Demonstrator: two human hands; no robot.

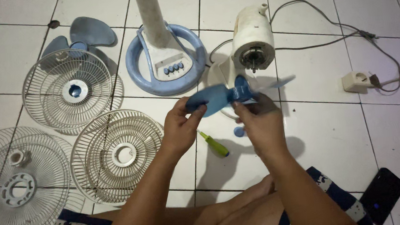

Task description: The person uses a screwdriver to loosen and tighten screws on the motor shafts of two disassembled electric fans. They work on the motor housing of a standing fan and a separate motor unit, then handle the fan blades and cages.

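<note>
Head view looks down on a white tiled floor point(392, 135) where fan parts lie spread out. At the far left edge a white wire guard point(17, 181) lies flat, partly cut off by the frame, with a small white ring nut point(17, 158) resting on it. Beyond it, toward the top left, a second guard point(67, 92) with a blue centre lies on the tiles, and a spare blue blade point(84, 36) pokes out from behind its far rim. A third guard point(120, 154) lies nearer the person, just left of the left forearm. At the top centre stands a blue ring base point(165, 58) with a white pole and a row of buttons. The left hand point(179, 126) pinches the edge of one wing of a blue fan blade point(225, 96), and the right hand point(257, 120) grips it at the hub; the blade is held in the air just in front of the white motor housing point(251, 39), hiding the housing's lower part. Below the hands a green-handled screwdriver point(214, 144) and a small blue cap point(239, 131) lie on the tiles. A grey cord point(326, 21) runs right to a white socket point(357, 81). A black phone point(382, 195) lies at the bottom right corner.
</note>
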